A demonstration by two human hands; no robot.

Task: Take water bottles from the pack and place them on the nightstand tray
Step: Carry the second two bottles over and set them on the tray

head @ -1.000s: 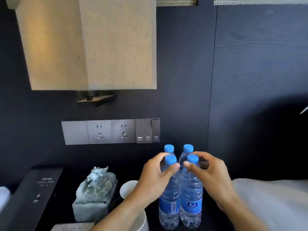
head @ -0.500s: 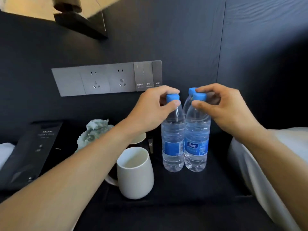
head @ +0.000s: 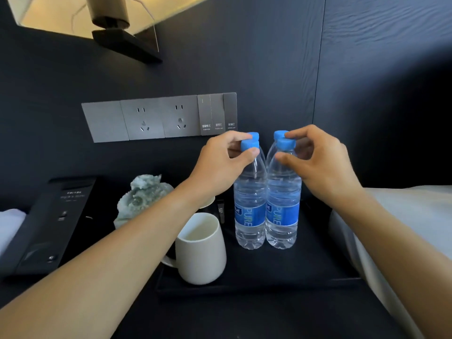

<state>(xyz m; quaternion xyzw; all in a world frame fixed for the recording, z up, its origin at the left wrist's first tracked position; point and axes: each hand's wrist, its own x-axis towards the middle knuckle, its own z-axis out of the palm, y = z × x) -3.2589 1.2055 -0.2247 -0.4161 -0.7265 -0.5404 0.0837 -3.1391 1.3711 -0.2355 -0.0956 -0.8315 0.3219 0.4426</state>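
You see a dark nightstand [head: 244, 319] with a black tray [head: 281, 272] on it. Left of the tray lie a green stone carving [head: 141, 196] and a black panel [head: 49, 226].

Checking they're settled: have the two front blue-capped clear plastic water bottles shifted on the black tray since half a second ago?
No. The two front blue-capped clear plastic water bottles remain right of the white ceramic mug, on the black tray.

Single head-worn wide-angle view, close in, facing forward and down across the black rectangular tray [head: 256, 287] toward the dark wood-grain wall panel [head: 269, 57]; both forearms enter from below.
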